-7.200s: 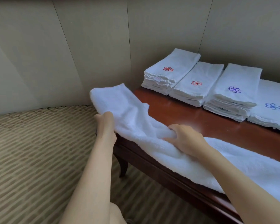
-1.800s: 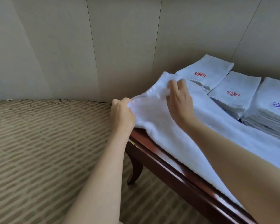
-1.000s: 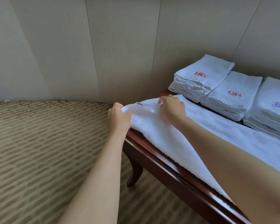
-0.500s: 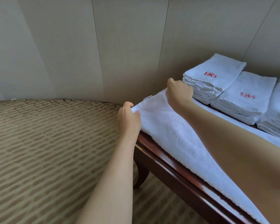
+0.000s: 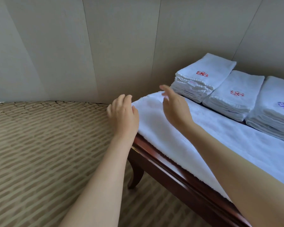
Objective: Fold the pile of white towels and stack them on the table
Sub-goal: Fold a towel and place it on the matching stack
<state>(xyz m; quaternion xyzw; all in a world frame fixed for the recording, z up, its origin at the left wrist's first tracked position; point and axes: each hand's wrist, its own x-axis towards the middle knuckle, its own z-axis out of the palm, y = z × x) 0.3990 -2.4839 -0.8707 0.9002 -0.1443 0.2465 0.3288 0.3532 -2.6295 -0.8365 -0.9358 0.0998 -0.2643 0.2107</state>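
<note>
Head view: both hands have just let go of the towel's end.
Left hand (image 5: 123, 113) and right hand (image 5: 175, 107) hover open, holding nothing; towel (image 5: 203, 136) lies flat along the table (image 5: 167, 172), ready for its next fold.

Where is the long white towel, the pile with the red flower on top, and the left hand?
long white towel (image 5: 220, 141), head view, flat middle.
red-flower towel stack (image 5: 210, 69), head view, top towel.
left hand (image 5: 123, 115), head view, back of hand.
</note>
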